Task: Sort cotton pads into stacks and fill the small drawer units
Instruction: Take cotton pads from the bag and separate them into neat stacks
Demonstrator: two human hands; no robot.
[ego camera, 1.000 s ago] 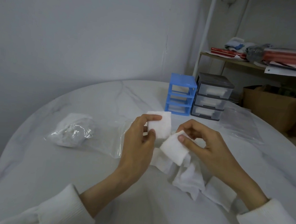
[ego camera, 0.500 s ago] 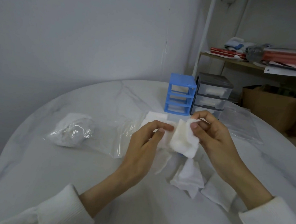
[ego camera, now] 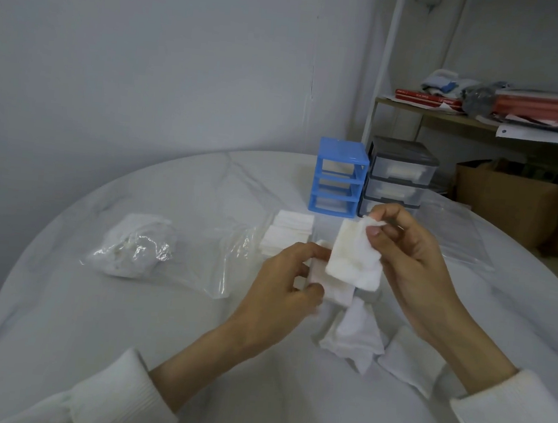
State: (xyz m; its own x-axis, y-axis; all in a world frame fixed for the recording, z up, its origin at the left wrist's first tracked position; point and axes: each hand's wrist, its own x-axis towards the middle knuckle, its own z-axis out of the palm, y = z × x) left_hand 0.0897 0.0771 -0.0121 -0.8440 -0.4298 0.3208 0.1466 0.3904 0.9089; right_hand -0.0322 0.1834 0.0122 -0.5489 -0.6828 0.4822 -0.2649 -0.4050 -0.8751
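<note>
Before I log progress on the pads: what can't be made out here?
- Head view: how many pads the left hand grips; its fingers cover them.
- Blue drawer unit: contents too small to tell.
- Grey drawer unit: bottom drawer hidden behind the right hand.

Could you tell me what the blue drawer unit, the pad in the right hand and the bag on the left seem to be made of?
Blue drawer unit: likely moulded plastic, smooth and evenly coloured. Pad pinched by the right hand: soft white cotton or similar fibre, matte, drooping with fuzzy edges. Bag: thin clear plastic film, crinkled with shiny glints.
</note>
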